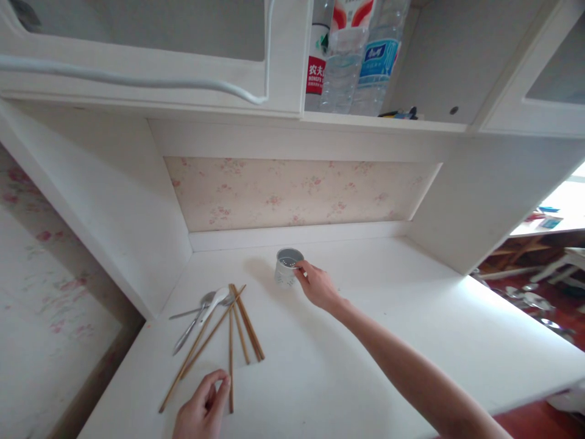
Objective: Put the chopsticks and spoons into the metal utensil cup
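Observation:
A small grey perforated metal cup (287,267) stands upright near the back of the white desk (365,341). My right hand (317,285) reaches out to it, fingers closed on its right rim. Several wooden chopsticks (237,329) lie fanned out at the left, beside two metal spoons (196,317) and a white spoon (214,300). My left hand (203,407) rests at the desk's front edge, fingers curled and pinched at the near end of one chopstick.
White cabinet walls close in the desk at left and right, with a floral panel (292,192) behind. An overhead shelf holds plastic water bottles (351,55). A white cable (137,79) runs across the upper cabinet door. Furniture and floor clutter show at far right.

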Demonstrator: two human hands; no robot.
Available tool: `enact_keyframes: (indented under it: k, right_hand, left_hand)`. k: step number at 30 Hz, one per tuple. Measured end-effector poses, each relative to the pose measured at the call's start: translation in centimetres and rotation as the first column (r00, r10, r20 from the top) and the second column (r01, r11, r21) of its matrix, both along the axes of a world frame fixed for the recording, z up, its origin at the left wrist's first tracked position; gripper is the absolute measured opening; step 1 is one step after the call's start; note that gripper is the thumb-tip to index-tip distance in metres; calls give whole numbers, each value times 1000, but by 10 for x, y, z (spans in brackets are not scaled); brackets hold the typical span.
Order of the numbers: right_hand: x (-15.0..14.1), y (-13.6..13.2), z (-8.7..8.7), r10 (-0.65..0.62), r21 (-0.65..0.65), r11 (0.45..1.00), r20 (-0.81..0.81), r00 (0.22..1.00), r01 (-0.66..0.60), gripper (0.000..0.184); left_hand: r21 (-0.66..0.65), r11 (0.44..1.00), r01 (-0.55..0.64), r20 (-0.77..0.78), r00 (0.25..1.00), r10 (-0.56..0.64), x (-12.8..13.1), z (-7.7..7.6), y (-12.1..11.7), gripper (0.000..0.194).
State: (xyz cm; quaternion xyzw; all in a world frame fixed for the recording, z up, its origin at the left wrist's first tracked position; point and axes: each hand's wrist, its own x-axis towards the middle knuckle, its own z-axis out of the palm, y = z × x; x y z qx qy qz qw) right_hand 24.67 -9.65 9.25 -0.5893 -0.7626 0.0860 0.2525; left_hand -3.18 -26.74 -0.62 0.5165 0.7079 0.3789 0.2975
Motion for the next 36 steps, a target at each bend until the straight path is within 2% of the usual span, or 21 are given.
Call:
enact_keyframes:
  k: [3,8,14,20,23,26,28,30,33,36]
  right_hand:
    - [16,-35,-6,41,23,999,-81,996,-39,26]
    - [33,-83,-26,56,17,998,-153,987,-54,25]
    - [31,-108,-43,95,-7,995,-133,987,-96,25]
    - [29,-110,-50,193,51,981,-174,966,-187,24]
    - [31,-108,-65,241,84,971,-313,919,-226,25]
    - [35,-107,-84,247,146,969,-518,819,-200,28]
    - [39,-103,-95,170,123,985,-637,752,-119,30]
    - [45,-97,-102,38,27,999,-728,685,-26,32]
    - [54,-82,-107,-117,-89,993,-783,610,77,34]
    - [61,-67,-112,-190,-141,982,-795,576,129,38]
  left_hand:
    - [14,1000,23,-49,999,-22,3,0,-1,49]
    - [34,996,79,-136,988,-73,7,-2,-1,42]
    - [37,990,136,-226,966,-124,10,-5,2,36]
    - [64,995,79,-222,973,-63,13,-2,1,36]
    - [84,994,67,-240,970,-45,11,7,10,36]
    - [104,988,116,-347,935,-74,7,18,30,34]
    - [118,982,150,-448,890,-82,4,24,48,33]
    - [132,975,179,-552,830,-78,1,27,66,31]
    - [92,976,196,-698,712,-78,-3,23,90,28]
    - [14,987,163,-774,626,-92,-3,18,105,26]
